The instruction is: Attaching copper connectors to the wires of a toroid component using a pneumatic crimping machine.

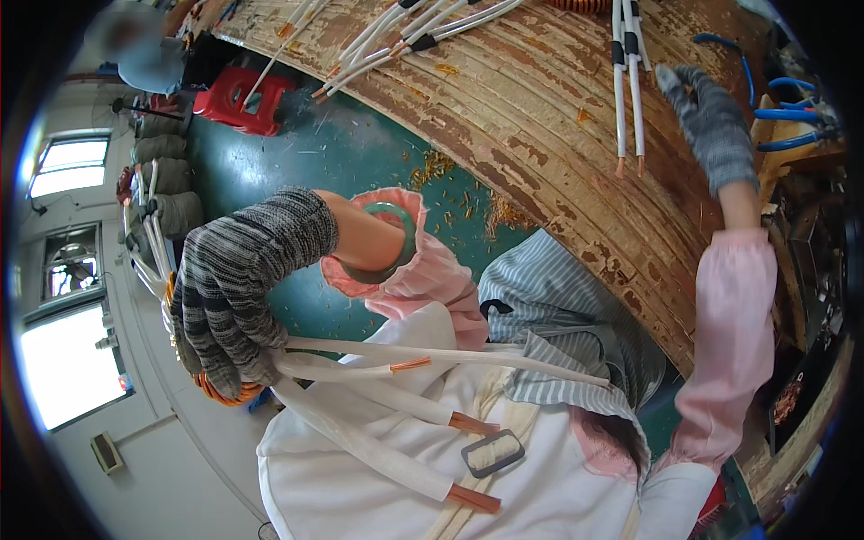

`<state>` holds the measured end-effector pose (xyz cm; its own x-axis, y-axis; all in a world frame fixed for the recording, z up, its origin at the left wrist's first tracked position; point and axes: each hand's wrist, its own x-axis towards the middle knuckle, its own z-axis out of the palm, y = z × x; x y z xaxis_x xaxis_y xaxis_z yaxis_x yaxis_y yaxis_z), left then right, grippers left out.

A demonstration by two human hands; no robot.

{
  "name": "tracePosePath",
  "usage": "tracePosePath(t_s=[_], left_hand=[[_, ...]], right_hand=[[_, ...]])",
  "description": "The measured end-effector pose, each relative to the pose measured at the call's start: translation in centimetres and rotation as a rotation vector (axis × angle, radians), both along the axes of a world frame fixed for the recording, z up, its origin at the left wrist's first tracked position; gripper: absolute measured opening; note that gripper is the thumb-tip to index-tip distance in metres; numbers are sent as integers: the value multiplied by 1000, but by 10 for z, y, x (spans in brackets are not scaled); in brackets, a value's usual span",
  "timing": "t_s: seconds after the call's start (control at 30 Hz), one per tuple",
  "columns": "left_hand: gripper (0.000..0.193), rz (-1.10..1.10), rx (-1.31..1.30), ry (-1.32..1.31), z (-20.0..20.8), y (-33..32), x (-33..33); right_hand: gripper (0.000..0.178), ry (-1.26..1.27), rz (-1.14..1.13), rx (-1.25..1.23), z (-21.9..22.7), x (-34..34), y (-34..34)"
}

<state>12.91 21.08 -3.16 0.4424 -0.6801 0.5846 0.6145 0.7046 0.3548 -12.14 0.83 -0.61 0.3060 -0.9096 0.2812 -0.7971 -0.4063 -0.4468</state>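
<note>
My left hand, in a dark grey striped knit glove, is closed round a coil of orange copper wire, which it mostly hides. Several white-sleeved leads run from the coil across my lap. Bare copper ends show on some of them. Over the wooden bench, my right hand wears a plain grey glove and holds nothing that I can see. Its fingers are stretched and apart. Close to its left lie two white leads with black bands. Blue-handled pliers are to its right.
The worn wooden bench slants across the upper right. More white leads lie at its far edge. A red plastic stool stands on the green floor, where copper scraps are scattered. Another person is at the upper left.
</note>
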Motion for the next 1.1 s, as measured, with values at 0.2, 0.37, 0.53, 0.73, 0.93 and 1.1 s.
tracePosePath(t_s=[0.2,0.37,0.53,0.73,0.93,1.1], left_hand=[[53,50,-2,24,-7,-13,23],[53,25,-20,52,9,-11,84],[53,-5,-46,76,12,-33,114],[52,-44,-128,50,33,-22,63],[51,-168,-119,31,52,-62,20],[54,-111,131,119,72,-70,-60]], right_hand=[[54,192,93,491,-16,53,-74],[46,-10,282,386,-35,111,-87],[54,83,370,270,-39,116,-92],[49,287,369,521,42,44,-6],[20,-307,656,518,21,-90,78],[14,-272,277,299,24,-164,143]])
